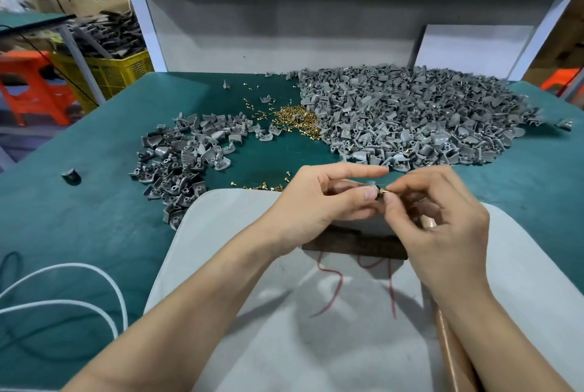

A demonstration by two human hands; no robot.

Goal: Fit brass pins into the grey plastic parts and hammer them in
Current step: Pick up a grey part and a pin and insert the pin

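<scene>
Grey part pinched by curled fingers of left hand; brass pin pinched against it by right hand, above bench. Yellow crate heaped with grey strips, beyond bench.

Brass pin, grey part (in hands)

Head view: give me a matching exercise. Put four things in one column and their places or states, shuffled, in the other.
Column A
1 pin heap
2 white cable
3 yellow crate
4 right hand

Column B
a beyond the table edge, far left
b pinches one brass pin
c looped at the near left
d centre of the table top

Pairs: 1-d, 2-c, 3-a, 4-b
</scene>
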